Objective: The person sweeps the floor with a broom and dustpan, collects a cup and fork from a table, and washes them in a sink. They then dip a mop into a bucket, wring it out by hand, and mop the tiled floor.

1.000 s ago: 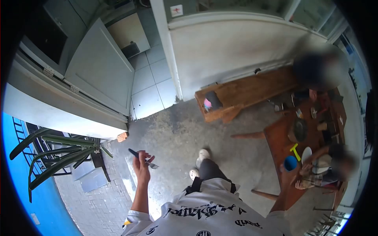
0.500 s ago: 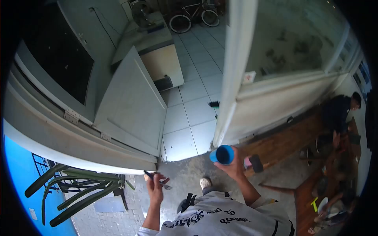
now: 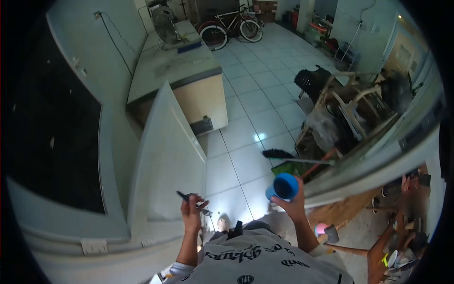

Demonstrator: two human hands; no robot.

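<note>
My right hand (image 3: 294,204) is wrapped round a blue cup (image 3: 285,186); its dark inside faces up towards me. My left hand (image 3: 191,213) is closed on a slim dark tool (image 3: 182,195), whose end sticks out past the fingers; its exact kind is hard to make out. Close beside the left hand stands a white door (image 3: 165,156), swung inwards. Just beyond the cup lie a black-bristled broom (image 3: 278,154) and a green dustpan (image 3: 291,168) on the tiled floor.
A long counter (image 3: 179,71) with a standing fan (image 3: 165,26) runs along the left. Bicycles (image 3: 231,28) stand at the back. Stacked chairs (image 3: 350,104) line the right side. Outside, at lower right, are a wooden bench (image 3: 345,208) and a table (image 3: 378,255).
I have stepped forward into the doorway, and more of the tiled room shows. Both hands keep hold of their things. The plant on the left has left the view.
</note>
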